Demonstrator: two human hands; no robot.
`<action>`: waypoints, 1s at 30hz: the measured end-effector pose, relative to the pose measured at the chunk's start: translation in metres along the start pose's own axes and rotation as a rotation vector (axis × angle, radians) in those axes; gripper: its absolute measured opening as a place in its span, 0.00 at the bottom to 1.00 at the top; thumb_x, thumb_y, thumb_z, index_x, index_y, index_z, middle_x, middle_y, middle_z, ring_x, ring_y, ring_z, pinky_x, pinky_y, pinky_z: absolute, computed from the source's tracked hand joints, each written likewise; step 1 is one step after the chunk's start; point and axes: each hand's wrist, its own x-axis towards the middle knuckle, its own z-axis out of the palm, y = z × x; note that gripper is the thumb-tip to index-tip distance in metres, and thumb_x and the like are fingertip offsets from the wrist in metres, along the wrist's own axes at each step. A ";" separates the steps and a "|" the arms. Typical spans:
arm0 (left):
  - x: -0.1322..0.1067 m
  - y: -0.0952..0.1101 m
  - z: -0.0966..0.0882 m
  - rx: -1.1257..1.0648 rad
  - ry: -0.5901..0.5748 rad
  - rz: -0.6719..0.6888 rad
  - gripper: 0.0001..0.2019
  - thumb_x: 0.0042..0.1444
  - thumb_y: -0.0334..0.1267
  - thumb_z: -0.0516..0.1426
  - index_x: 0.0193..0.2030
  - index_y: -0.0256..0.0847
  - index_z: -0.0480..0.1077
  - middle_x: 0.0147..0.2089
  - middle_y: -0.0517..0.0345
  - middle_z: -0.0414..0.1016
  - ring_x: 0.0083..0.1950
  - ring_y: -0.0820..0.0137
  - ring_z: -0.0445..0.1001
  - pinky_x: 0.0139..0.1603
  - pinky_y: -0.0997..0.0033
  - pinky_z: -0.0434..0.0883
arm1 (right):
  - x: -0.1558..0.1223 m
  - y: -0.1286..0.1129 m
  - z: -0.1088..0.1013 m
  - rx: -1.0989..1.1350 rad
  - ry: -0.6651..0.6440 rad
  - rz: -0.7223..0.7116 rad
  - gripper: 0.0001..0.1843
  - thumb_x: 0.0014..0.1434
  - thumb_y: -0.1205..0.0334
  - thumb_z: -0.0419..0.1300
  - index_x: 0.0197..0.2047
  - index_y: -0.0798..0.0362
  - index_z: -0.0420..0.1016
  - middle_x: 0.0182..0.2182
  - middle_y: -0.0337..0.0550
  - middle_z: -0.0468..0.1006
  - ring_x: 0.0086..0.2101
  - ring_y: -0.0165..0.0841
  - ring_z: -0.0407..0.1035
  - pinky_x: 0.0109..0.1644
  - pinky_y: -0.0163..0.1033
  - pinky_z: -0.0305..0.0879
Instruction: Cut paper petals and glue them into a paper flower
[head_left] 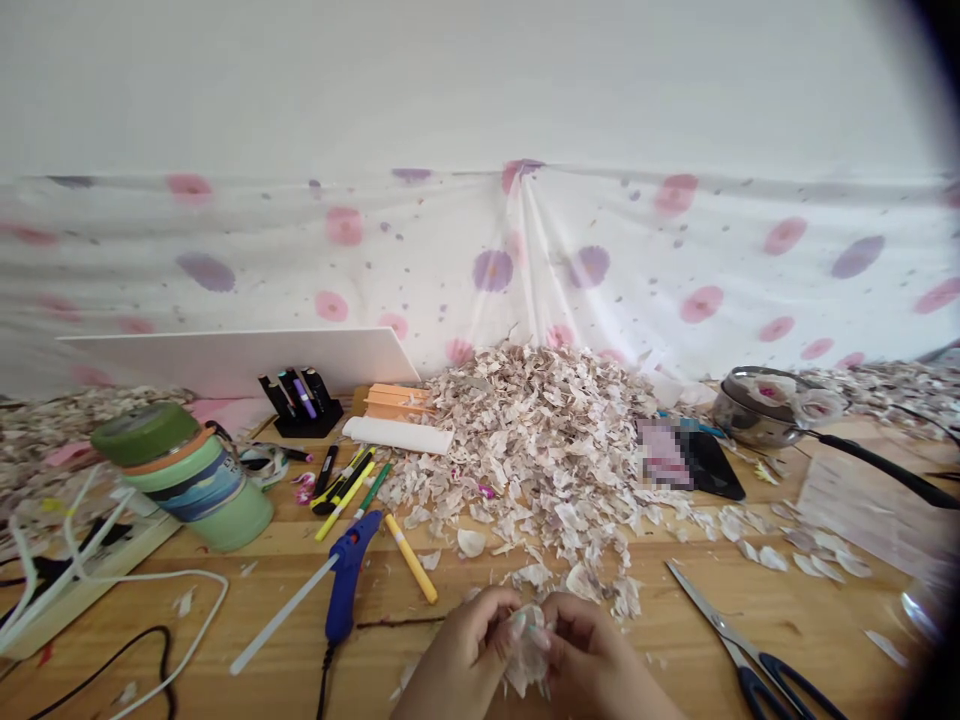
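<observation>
Pale petal cluster (527,660) held above the wooden surface (675,640), toward its near edge, between the left hand (466,655) and the right hand (586,655); fingertips of both pinch its upper part, neither hand clearly nearer. Its longer axis appears to run from the fingertips toward the near edge. Heap of dried petals (540,430): beyond, toward the far edge; scissors (721,626): to the right, untouched

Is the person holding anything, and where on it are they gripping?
Yes: a pale, papery petal piece, pinched along its upper sides by the thumbs and fingers of the left hand and right hand. Its lower edge is free.
</observation>
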 end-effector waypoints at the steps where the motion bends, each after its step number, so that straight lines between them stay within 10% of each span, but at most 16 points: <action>1: 0.001 -0.001 0.000 -0.015 0.016 0.013 0.18 0.61 0.52 0.50 0.45 0.40 0.71 0.40 0.52 0.77 0.41 0.64 0.75 0.40 0.71 0.70 | 0.001 -0.002 0.000 -0.041 0.024 -0.002 0.26 0.52 0.38 0.63 0.28 0.55 0.67 0.23 0.36 0.66 0.25 0.28 0.60 0.31 0.34 0.55; 18: -0.002 0.009 0.012 0.059 0.258 0.025 0.13 0.57 0.42 0.53 0.42 0.42 0.76 0.36 0.53 0.79 0.36 0.65 0.74 0.38 0.71 0.69 | -0.002 0.009 -0.004 -0.516 0.250 -0.094 0.32 0.57 0.33 0.53 0.40 0.56 0.77 0.23 0.42 0.74 0.24 0.34 0.67 0.29 0.36 0.62; 30: -0.008 0.004 0.016 -0.153 0.134 -0.014 0.15 0.57 0.40 0.54 0.47 0.38 0.74 0.41 0.48 0.78 0.39 0.63 0.76 0.41 0.66 0.74 | -0.012 0.001 -0.003 -0.583 0.382 -0.181 0.21 0.59 0.48 0.58 0.48 0.53 0.77 0.29 0.46 0.78 0.29 0.38 0.72 0.34 0.38 0.68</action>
